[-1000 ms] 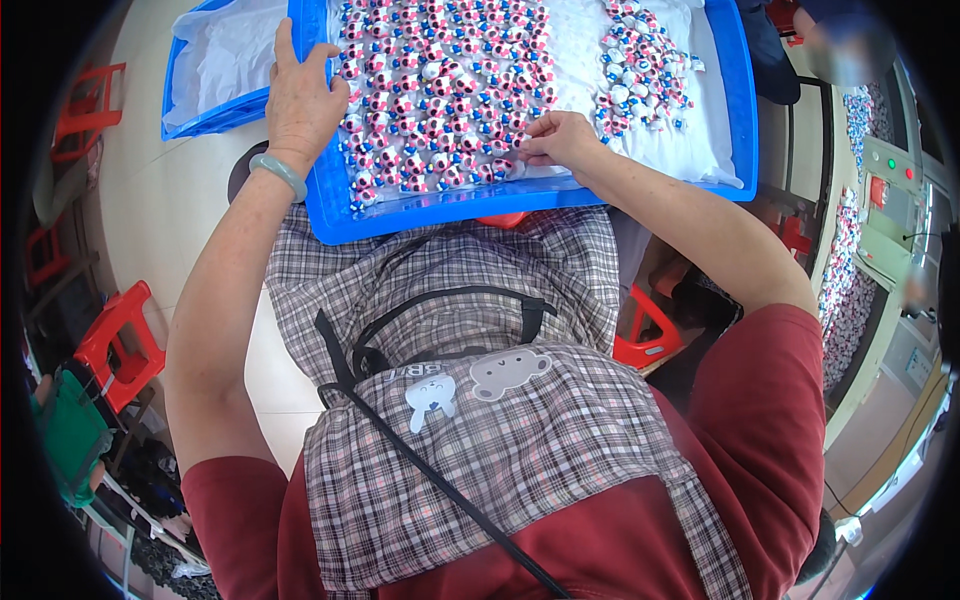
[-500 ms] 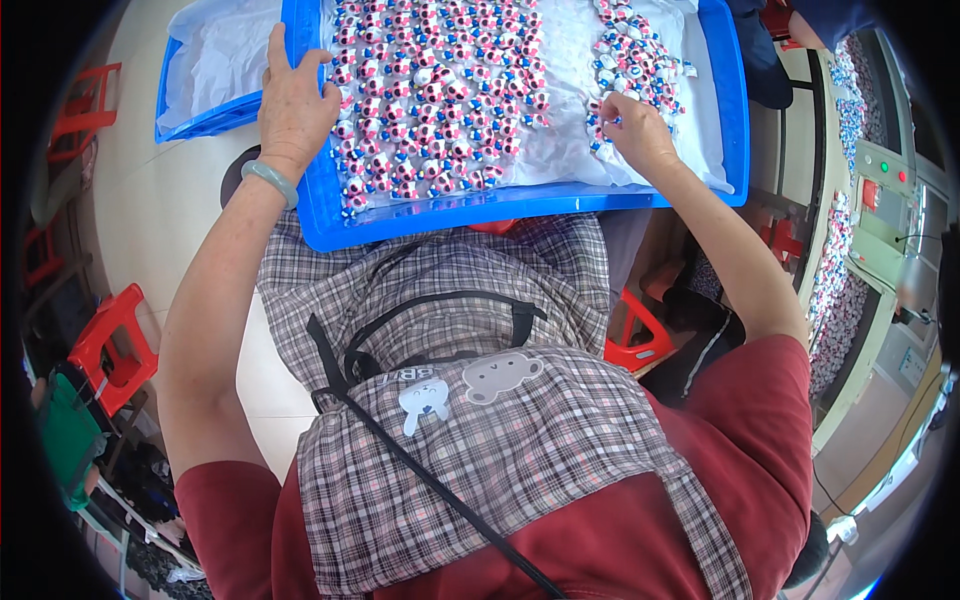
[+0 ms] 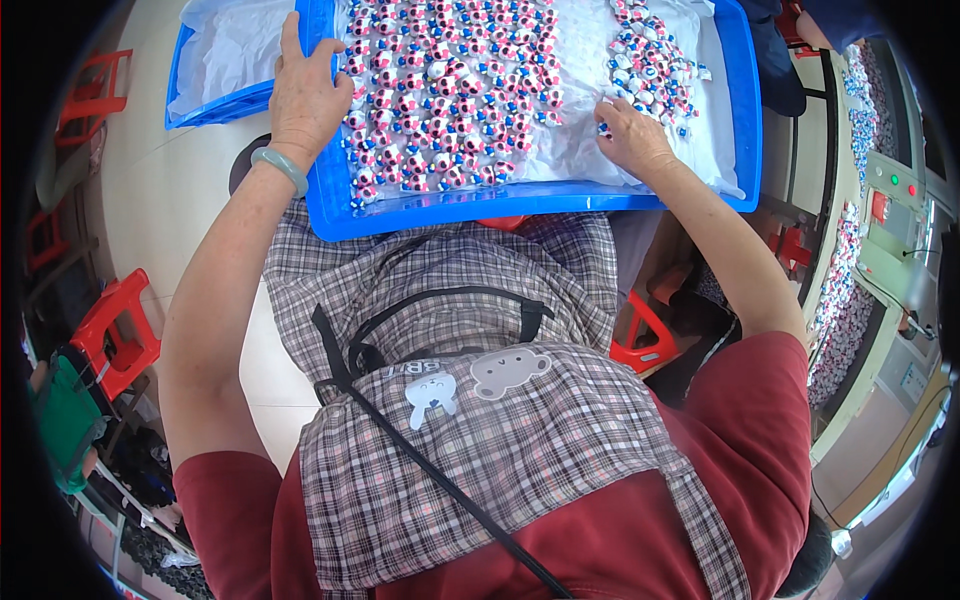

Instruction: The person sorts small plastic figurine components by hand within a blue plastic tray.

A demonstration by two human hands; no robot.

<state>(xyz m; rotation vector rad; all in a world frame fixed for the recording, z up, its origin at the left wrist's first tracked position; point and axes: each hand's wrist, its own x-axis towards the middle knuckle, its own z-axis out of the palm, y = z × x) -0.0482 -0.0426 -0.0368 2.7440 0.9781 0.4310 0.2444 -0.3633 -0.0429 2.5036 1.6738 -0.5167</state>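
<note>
A blue tray [image 3: 440,212] lined with white sheeting lies across my lap. In its left and middle part, small pink, white and blue figurines [image 3: 455,95] stand in close rows. A looser heap of such figurines [image 3: 650,70] lies on the right. My left hand [image 3: 310,95], with a pale green bangle on its wrist, rests over the tray's left rim, fingers spread and nothing in them. My right hand [image 3: 630,135] is pinched just beside the heap's near left edge. A bit of blue shows under its fingertips, apparently part of one figurine, mostly hidden by the fingers.
Another blue tray [image 3: 215,108] with white lining adjoins on the far left. Red stools [image 3: 118,335] stand on the left floor. At right, a long machine bench [image 3: 880,240] carries many similar small pieces. Part of another person [image 3: 780,60] shows at the far right.
My right hand has drawn slightly left and nearer, off the heap's edge, with its fingers still pinched. My left hand stays on the rim. The whole view has shifted a little.
</note>
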